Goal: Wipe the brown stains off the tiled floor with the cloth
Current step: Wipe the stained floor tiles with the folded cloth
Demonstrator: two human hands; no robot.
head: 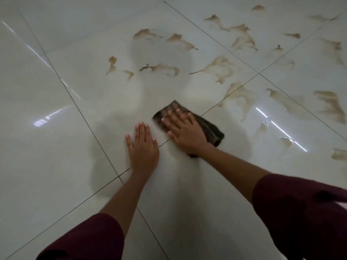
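Cloth [210, 126] lies flat under right hand [185, 131], beside left hand [143, 147]

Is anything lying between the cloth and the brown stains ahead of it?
Nothing visible. Only bare tile separates the cloth under the right hand from the nearest stains. The left hand rests flat off to the side.
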